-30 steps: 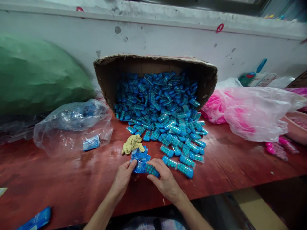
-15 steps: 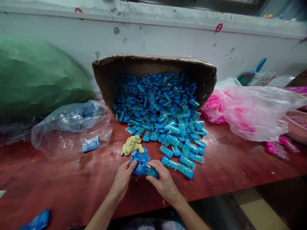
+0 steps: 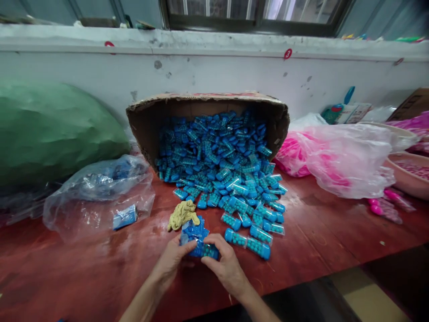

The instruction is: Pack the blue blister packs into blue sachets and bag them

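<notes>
Blue capsule packet (image 3: 205,250) is gripped betw. both hands near bench front edge, long axis running left-right. Left hand (image 3: 172,261) is closed on its left end, right hand (image 3: 226,268) on right; both equally near.

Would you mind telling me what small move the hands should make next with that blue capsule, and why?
Probably slide the blue capsule fully into the blue packet. Both hands, left hand and right hand, pinch the two together above the red table, and the capsule's end shows beside the packet. More loose capsules lie just to the right, and a stack of packets sits behind.
</notes>
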Demonstrator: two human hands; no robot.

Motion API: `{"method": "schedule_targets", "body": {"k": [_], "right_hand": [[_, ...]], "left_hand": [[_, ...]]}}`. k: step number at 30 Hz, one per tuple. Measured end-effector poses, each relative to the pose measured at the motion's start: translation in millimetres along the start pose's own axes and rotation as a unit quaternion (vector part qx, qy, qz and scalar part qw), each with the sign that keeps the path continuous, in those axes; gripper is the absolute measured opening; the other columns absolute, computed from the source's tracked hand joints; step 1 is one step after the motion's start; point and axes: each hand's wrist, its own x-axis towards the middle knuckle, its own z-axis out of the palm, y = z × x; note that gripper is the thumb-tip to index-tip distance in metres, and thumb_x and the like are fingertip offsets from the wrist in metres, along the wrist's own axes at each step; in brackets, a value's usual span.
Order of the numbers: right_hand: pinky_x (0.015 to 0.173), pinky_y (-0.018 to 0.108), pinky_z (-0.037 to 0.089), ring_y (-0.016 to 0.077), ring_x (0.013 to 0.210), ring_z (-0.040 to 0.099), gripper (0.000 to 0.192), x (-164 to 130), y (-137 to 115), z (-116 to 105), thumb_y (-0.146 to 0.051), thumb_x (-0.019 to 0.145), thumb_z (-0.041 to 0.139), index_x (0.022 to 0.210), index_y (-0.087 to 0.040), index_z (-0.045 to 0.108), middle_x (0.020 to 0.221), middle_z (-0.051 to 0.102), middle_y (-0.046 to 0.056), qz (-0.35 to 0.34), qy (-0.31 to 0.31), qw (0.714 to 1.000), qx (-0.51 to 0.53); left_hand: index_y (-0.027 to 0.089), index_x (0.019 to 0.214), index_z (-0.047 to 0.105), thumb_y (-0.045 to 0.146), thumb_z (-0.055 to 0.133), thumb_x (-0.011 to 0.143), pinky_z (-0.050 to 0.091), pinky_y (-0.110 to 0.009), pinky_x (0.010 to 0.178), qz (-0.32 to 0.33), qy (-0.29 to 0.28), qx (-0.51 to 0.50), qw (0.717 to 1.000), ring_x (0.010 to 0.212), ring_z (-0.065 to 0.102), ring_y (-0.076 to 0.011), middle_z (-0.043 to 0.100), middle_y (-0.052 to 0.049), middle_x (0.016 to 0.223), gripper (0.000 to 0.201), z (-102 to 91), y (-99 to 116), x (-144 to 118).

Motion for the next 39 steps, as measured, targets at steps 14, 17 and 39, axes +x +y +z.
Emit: {"method": "schedule_targets", "body": {"k": [14, 17, 39], "right_hand": [[0.092, 0.037, 0.042, 0.0204, 0.103, 0.052, 0.036, 2.3, -3.9, -4.0, -0.009, 0.073, 0.055, 0.106, -0.023, 0.058, 0.110, 0.057, 0.006, 0.006, 0.014, 0.998, 0.067], [0.090, 0.037, 0.043, 0.0200, 0.101, 0.056, 0.033, 4.6, -0.6, -10.0, -0.017, 0.076, 0.055, 0.109, -0.023, 0.055, 0.108, 0.059, 0.005, 0.085, 0.003, 0.968, 0.235], [0.066, 0.022, 0.041, 0.0101, 0.071, 0.050, 0.063, 15.4, 12.8, -13.3, -0.009, 0.057, 0.063, 0.116, -0.027, 0.051, 0.086, 0.053, -0.004, 0.209, -0.104, 0.900, 0.368]], "left_hand": [[0.015, 0.078, 0.058, 0.020, 0.069, 0.065, 0.048, -0.022, 0.053, -0.055, 0.035, -0.220, 0.973, 0.052, 0.061, -0.0117, 0.067, 0.000, 0.062, 0.018, 27.0, -10.8, -0.3], [0.014, 0.085, 0.058, 0.020, 0.066, 0.068, 0.051, -0.027, 0.060, -0.067, 0.015, -0.208, 0.976, 0.061, 0.065, -0.0166, 0.070, -0.004, 0.067, 0.019, 22.1, -4.2, -2.2], [0.012, 0.098, 0.060, 0.019, 0.057, 0.077, 0.051, -0.033, 0.072, -0.118, -0.103, -0.249, 0.956, 0.074, 0.066, -0.0186, 0.070, -0.007, 0.087, 0.022, 32.8, -12.9, -10.7]]}}
